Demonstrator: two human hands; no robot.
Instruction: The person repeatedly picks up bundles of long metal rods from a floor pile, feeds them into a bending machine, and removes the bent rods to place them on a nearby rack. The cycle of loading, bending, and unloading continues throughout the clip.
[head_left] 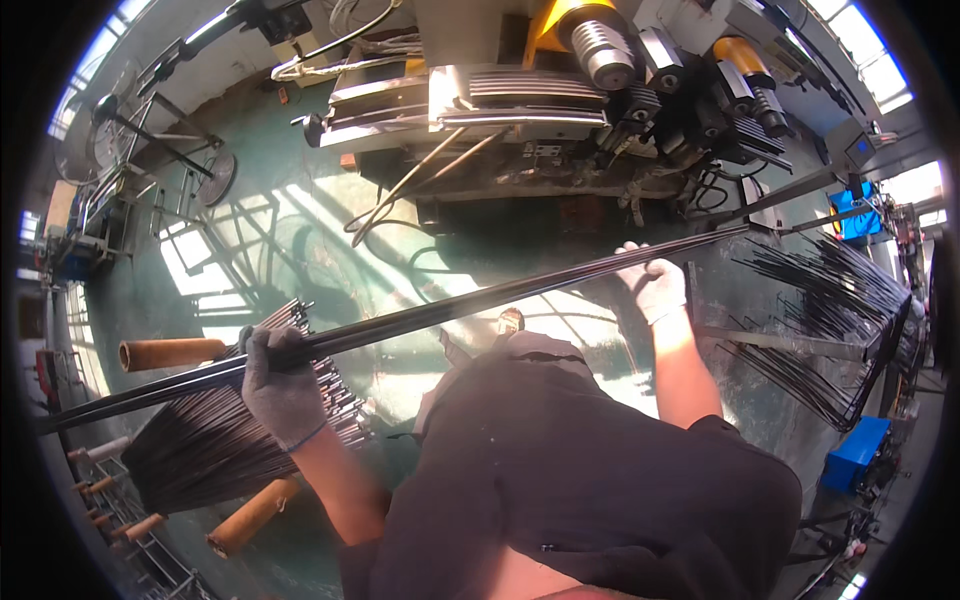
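1. Long dark rods (pixel 450 308): several, gathered into a narrow bundle, held aloft across the front of the person's body. Bundle runs slantwise, from the lower left of the view to the upper right; strands spread slightly apart beyond the left hand.
2. Left hand (pixel 282 388), grey glove: clenched around the bundle toward its left part, fingers wrapped over the rods.
3. Right hand (pixel 657 287), pale glove, brightly lit: grasping the same bundle toward its right part, fingertips showing on the far side of the rods, thumb on the near side. Tightness of this grip: cannot tell.
4. Rod stack (pixel 205 440): many similar dark rods lying below and beside the left hand, ends fanned and catching light. One brown roller (pixel 175 353) just beyond the stack, another brown cylinder (pixel 250 518) on its nearer side.
5. Second rod group (pixel 865 300): at the right of the view, apart from the right hand, rods bent into angular shapes by the fisheye or by form; cannot tell which.
6. Machine (pixel 520 95) with ribbed metal parts stands ahead, beyond the bundle. Blue box (pixel 857 455) at right, below the second rod group.
7. Green floor (pixel 330 255): streaked with sunlight and shadow.
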